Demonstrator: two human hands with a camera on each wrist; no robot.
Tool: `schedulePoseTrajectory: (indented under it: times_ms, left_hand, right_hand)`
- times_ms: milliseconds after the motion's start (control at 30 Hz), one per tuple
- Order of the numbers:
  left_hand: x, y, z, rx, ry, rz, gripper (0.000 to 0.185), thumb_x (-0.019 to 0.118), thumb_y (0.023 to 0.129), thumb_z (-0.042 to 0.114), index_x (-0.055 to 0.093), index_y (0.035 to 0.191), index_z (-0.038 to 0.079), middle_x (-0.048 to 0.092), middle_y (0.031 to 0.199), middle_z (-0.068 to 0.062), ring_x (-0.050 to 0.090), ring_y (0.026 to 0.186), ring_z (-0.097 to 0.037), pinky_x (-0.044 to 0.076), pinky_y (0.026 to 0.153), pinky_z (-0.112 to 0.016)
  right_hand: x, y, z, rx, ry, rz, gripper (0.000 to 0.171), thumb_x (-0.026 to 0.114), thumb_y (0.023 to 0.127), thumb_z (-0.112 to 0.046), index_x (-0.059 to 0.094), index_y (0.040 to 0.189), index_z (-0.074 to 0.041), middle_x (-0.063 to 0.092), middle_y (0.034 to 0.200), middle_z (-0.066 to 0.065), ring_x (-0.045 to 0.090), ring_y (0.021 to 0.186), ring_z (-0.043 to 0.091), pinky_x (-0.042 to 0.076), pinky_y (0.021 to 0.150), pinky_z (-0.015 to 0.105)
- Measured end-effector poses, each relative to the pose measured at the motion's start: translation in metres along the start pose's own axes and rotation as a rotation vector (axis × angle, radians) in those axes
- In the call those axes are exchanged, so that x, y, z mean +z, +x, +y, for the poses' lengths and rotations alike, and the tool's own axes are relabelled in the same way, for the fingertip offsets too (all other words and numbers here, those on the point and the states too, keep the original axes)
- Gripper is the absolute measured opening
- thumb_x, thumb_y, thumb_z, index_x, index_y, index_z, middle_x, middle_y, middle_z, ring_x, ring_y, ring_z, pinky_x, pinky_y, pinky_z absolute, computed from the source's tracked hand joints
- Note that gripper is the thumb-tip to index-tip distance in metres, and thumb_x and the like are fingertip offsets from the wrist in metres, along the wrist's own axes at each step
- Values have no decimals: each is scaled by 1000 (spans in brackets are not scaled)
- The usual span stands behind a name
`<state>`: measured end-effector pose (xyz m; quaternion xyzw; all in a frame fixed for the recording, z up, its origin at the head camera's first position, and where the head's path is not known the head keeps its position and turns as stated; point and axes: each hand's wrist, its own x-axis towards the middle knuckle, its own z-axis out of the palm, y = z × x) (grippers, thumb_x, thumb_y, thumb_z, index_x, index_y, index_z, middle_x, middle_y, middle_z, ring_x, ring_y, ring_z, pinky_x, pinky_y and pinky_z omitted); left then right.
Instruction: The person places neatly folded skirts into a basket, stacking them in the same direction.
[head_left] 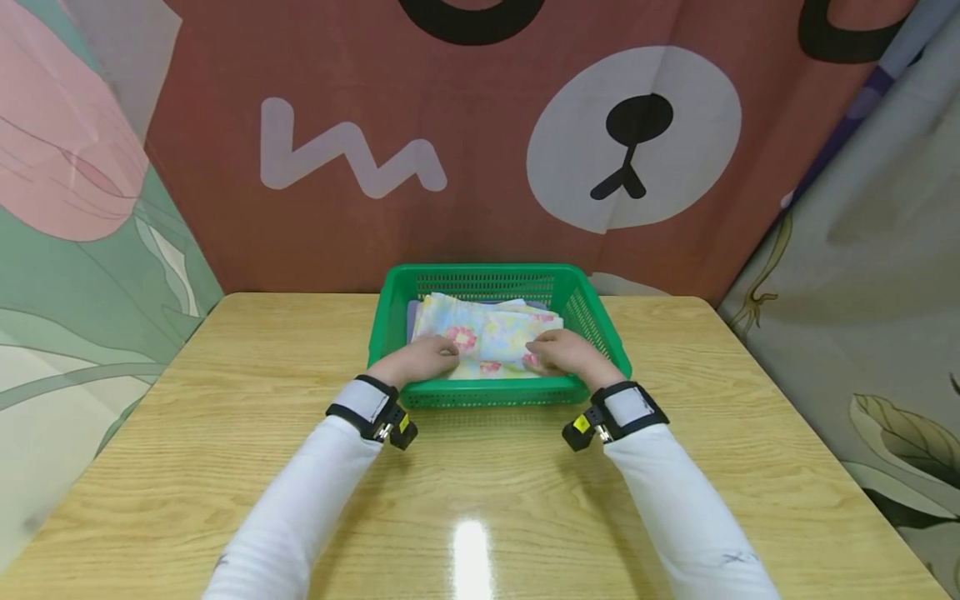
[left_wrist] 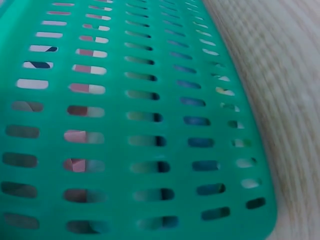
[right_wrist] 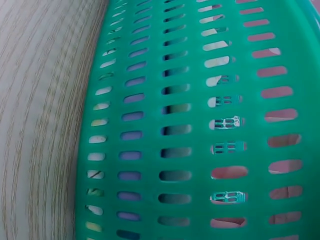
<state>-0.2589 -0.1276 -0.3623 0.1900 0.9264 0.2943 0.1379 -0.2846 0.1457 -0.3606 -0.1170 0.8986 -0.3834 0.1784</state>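
Observation:
A green slotted plastic basket (head_left: 390,310) stands on the wooden table (head_left: 247,392) at the far middle. Inside it lies a folded floral cloth (head_left: 495,327), pale yellow and blue with pink flowers, on top of another folded piece. Both hands reach over the basket's near rim. My left hand (head_left: 422,358) grips the cloth's near left part with curled fingers. My right hand (head_left: 564,350) grips its near right part the same way. The two wrist views show only the basket wall (left_wrist: 150,125) (right_wrist: 190,130) close up, with the hands hidden.
The table (right_wrist: 40,125) runs wide on both sides of the basket and in front of it. Printed fabric screens (head_left: 480,142) close it in at the back, left and right. White sleeves and black wrist straps (head_left: 371,408) lie over the table's near middle.

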Motion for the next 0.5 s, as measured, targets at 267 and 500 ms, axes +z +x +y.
schedulePoseTrajectory:
  times_ms: [267,500]
  left_hand:
    - [3,0,0,-36,-26,101,51,45,111,22,52,151,-8,52,158,-28,43,152,-44,33,128,-54]
    - [3,-6,9,107,39,464,35,53,107,10,65,134,-9,64,142,-28,59,137,-43,46,117,-53]
  right_hand:
    - [10,-8,-4,-78,-189,300,45,53,110,-26,69,131,10,72,128,27,68,115,40,53,104,55]
    - [21,-20,-2,-344,-291,670,29,61,105,-16,78,108,7,79,102,25,75,94,42,60,83,57]
